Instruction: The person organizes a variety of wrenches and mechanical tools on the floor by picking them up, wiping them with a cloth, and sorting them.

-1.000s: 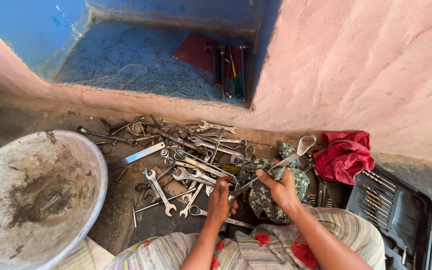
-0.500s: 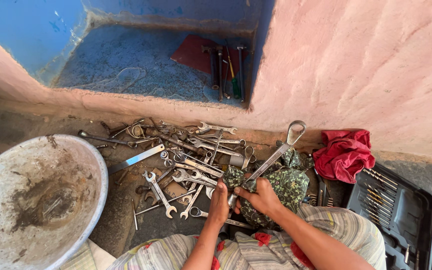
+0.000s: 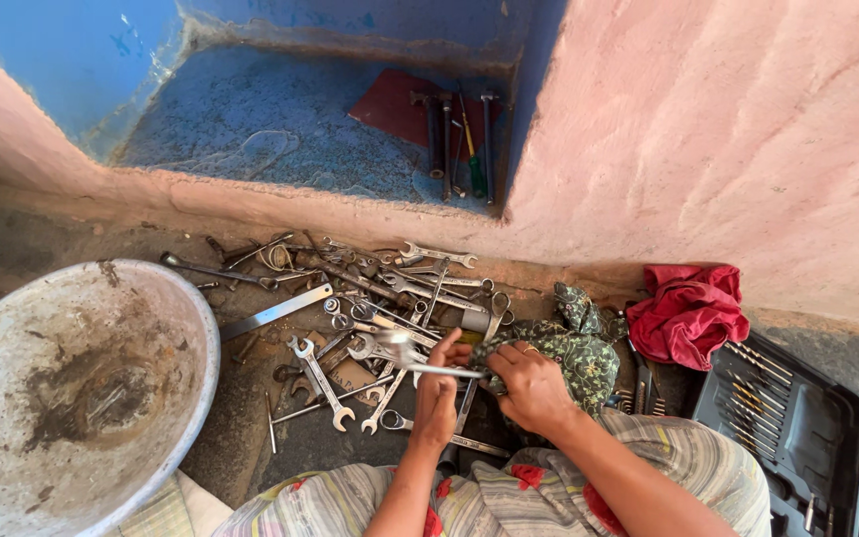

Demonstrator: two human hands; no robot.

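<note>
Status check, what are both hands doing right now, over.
Left hand gripping a spanner. Right hand clutching the green patterned cloth at its shank. Loose spanner pile crowds close behind.

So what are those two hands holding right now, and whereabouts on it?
The left hand grips a long silvery metal wrench near one end of its shank. The right hand presses a green patterned cloth around that same end.

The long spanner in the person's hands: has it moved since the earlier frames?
Yes. The spanner pointed up-right toward the red cloth; now it lies nearly level, its head swung left over the tool pile.
</note>
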